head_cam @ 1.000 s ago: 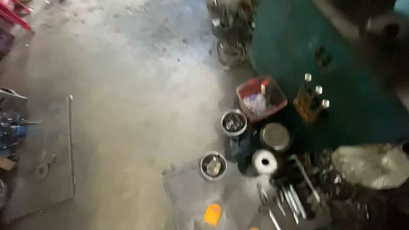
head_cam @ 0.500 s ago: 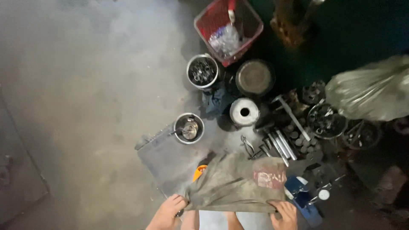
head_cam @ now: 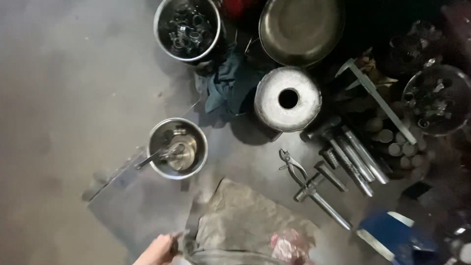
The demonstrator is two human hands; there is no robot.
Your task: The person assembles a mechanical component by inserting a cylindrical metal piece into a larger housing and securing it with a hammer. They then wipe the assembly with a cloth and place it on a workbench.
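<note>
Left hand (head_cam: 159, 248) pinches the near-left edge of a grey cloth (head_cam: 245, 225) lying partly spread on the floor, near a steel bowl (head_cam: 177, 148) and pliers (head_cam: 293, 169). Right hand out of view; spreading looks unfinished.

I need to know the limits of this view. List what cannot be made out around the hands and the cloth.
- Right hand: outside the head view.
- Left hand: cut by the bottom edge; its fingers blur into the grey cloth.
- Floor beneath the cloth: hidden by it.
- Small bowl: contents blurred.
</note>
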